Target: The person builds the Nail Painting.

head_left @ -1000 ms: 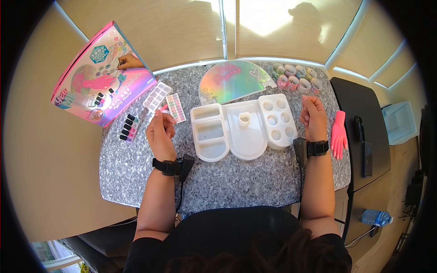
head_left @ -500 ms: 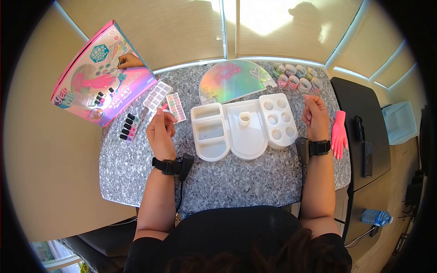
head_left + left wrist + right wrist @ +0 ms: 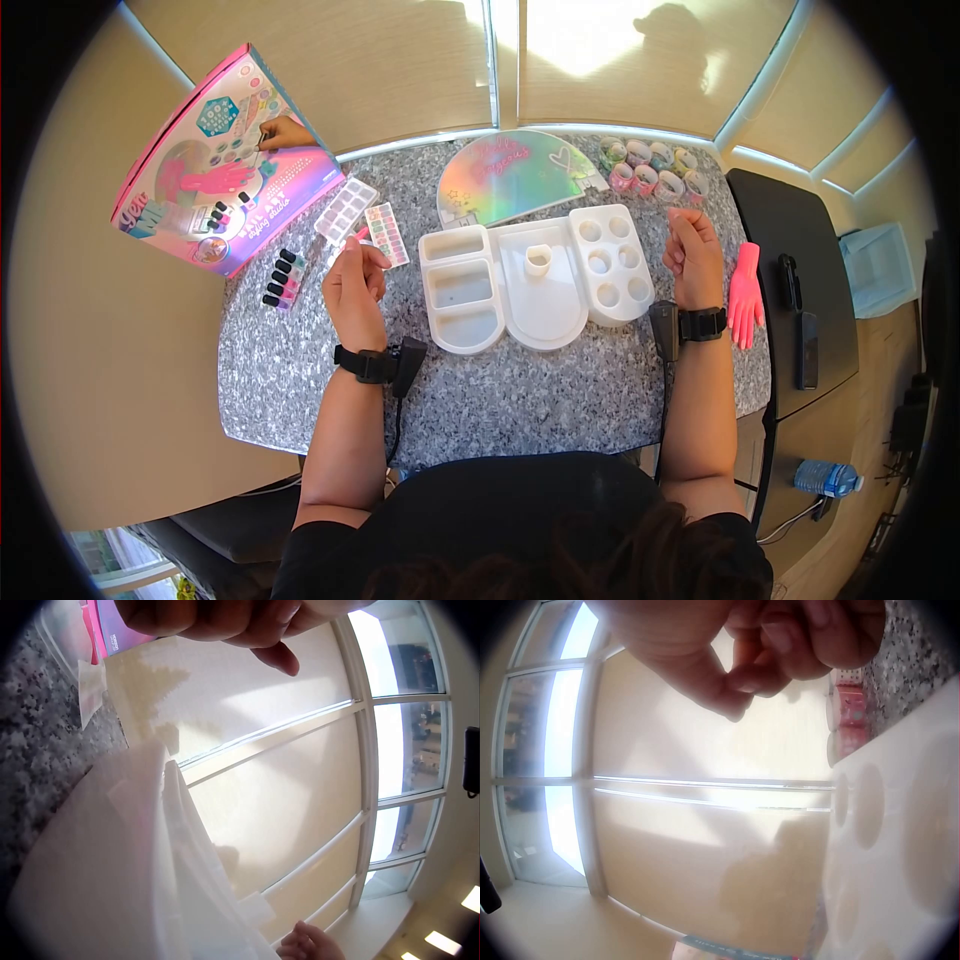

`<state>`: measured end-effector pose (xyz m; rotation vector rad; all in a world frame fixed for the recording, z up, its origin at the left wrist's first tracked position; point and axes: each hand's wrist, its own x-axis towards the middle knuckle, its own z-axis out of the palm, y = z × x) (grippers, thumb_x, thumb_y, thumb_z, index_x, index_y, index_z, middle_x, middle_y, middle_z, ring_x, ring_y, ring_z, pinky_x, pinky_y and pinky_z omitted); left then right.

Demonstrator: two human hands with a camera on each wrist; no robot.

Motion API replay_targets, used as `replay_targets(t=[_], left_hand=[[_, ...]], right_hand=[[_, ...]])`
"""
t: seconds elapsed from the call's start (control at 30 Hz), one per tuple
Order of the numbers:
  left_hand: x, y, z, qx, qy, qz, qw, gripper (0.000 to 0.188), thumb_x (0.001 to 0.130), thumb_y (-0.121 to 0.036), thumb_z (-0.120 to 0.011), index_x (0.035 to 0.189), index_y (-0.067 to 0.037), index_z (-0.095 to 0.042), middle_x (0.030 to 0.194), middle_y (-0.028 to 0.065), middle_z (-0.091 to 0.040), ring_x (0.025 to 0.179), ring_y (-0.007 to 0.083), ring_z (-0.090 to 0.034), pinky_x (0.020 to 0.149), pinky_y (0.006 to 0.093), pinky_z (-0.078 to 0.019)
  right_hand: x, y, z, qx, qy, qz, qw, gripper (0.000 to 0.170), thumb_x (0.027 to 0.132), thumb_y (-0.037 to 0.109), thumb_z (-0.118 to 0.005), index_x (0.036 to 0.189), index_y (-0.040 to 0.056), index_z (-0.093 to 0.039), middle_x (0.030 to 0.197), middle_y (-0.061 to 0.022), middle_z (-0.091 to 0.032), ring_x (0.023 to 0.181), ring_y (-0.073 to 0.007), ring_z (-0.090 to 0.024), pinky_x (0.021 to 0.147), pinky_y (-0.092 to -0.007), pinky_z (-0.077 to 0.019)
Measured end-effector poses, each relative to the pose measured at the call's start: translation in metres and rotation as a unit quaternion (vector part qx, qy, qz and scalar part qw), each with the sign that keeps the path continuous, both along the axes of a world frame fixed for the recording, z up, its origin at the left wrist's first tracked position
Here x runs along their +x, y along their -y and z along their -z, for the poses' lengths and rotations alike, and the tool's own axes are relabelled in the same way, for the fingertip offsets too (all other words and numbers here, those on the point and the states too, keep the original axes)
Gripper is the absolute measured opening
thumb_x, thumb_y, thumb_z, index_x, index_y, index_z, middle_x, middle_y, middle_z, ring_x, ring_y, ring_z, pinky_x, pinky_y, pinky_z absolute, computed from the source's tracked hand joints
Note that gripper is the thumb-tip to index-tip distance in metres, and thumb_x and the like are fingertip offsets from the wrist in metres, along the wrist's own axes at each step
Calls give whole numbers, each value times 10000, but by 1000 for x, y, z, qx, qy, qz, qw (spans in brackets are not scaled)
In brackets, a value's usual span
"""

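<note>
My left hand hovers left of a white plastic tray, its fingers loosely curled around nothing. Just beyond it lie a clear compartment case and a sheet of small colorful stickers. On the other side of the tray is my right hand, also relaxed and without anything in it; the left wrist view catches its fingers far off. The tray has three wells on the left, a raised ring in the middle and several round holes on the right. A pink model hand lies right of my right hand.
A tall nail-art box stands at the back left, with black-capped polish bottles before it. Behind the tray lies a shiny half-round panel. Several small tubs sit at the back right. Farther right is a black surface.
My right hand has shifted very slightly to the right. The left hand and the things on the table look the same.
</note>
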<state>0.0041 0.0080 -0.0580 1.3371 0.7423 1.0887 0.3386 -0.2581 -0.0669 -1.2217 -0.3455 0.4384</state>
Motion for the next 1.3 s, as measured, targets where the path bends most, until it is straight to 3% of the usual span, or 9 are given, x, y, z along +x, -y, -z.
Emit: replay_targets(t=[0.47,0.6,0.67,0.7,0.77,0.8,1.03,1.17,1.3], left_hand=[[0,-3,3,13,-4,18,1000,528,1207,-420,-516,855,-62,-680,623,-74,-387,539,38,-295,534,267,-215],[6,-3,9,-29,-38,50,998,361,1179,-349,-604,1056,-52,-767,955,16,-710,813,66,-579,709,251,-453],[5,-7,11,-47,-80,101,991,288,1145,-267,-671,1319,-47,-736,1388,110,-744,1238,148,-665,1072,333,-539],[6,-4,11,-47,-78,106,990,288,1145,-267,-671,1319,-47,-736,1388,110,-744,1238,148,-665,1072,333,-539],[6,3,9,-50,-95,131,986,339,1125,-208,-701,1417,-35,-704,1422,104,-722,1328,179,-653,1158,359,-505],[5,1,9,-70,-94,159,980,413,1113,-170,-714,1495,-19,-663,1481,115,-697,1420,209,-621,1228,377,-457],[4,11,1,-65,-84,184,977,455,1111,-161,-712,1526,8,-635,1552,140,-663,1480,240,-591,1249,386,-444],[7,19,-22,12,-131,198,971,467,1086,-131,-735,1514,21,-633,1598,157,-621,1519,248,-552,1282,402,-408],[9,21,-31,99,-195,197,956,475,1065,-116,-755,1506,14,-637,1623,162,-599,1549,258,-518,1317,423,-360]], right_hand=[[14,9,0,-26,36,20,999,94,1075,170,-755,1124,97,-720,785,63,-569,605,-19,-457,517,-216,-317],[34,8,-11,-102,180,94,974,121,1055,190,-789,1112,93,-745,845,57,-649,650,-13,-506,554,-209,-379],[37,9,-30,-251,269,66,927,199,1002,186,-829,1150,61,-784,987,-28,-756,778,-123,-676,685,-288,-541],[39,10,-37,-253,270,71,926,199,1002,186,-829,1150,61,-784,987,-28,-756,778,-123,-676,685,-288,-541],[44,10,-45,-421,460,49,781,267,927,175,-863,1143,30,-804,1084,-128,-794,962,-290,-767,879,-406,-603],[49,11,-43,-436,477,45,762,315,874,191,-885,1148,47,-825,1159,-197,-789,1138,-392,-745,1002,-488,-588],[75,2,-21,-610,476,23,633,333,857,229,-898,1174,138,-855,1188,-169,-802,1119,-392,-754,1018,-494,-604],[81,0,-22,-602,472,-8,644,329,846,203,-888,1165,135,-852,1159,-153,-814,1094,-392,-763,990,-498,-610],[30,-16,-64,-426,458,-62,778,306,840,145,-889,1139,100,-844,1068,-114,-821,995,-312,-774,920,-440,-614]])
